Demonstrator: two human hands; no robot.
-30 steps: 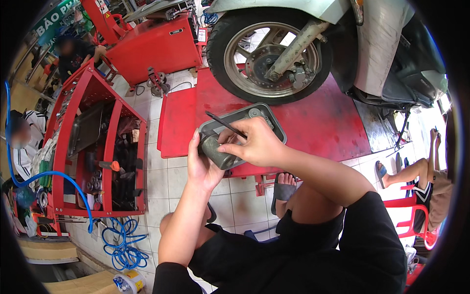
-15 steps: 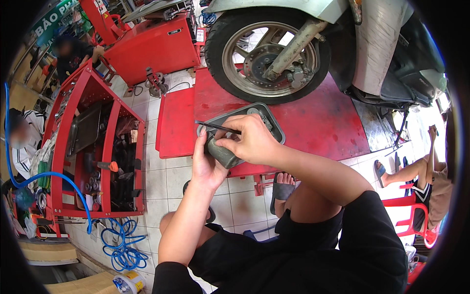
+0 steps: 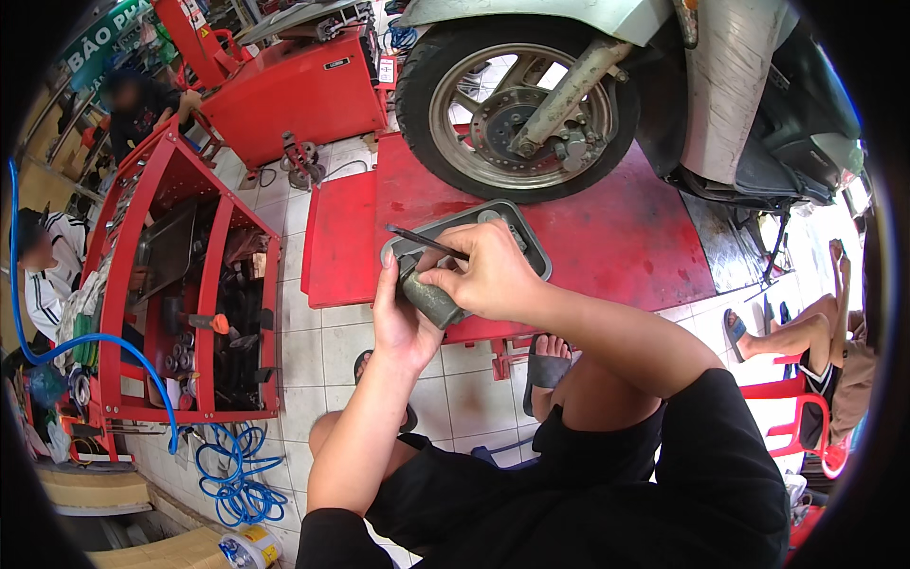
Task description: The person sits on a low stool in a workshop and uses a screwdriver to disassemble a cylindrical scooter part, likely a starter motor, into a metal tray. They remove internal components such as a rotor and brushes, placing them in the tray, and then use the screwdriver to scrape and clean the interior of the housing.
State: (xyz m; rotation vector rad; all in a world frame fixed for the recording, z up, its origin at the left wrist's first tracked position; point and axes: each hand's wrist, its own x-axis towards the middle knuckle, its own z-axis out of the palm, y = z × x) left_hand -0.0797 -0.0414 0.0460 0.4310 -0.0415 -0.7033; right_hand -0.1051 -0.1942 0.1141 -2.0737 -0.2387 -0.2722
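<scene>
Where two hands (image 3: 406,334) (image 3: 495,272), one grey part (image 3: 434,303)

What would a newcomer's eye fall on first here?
Probably the large black-tyred wheel at upper middle, above a bright red platform. Just below it, near the centre, the left hand cups a grey rounded part, while the right hand holds a thin dark rod. The coiled blue hose also stands out at lower left.

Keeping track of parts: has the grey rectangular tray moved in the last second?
No: against the red metal platform, the tray shows no visible shift in any direction.
</scene>
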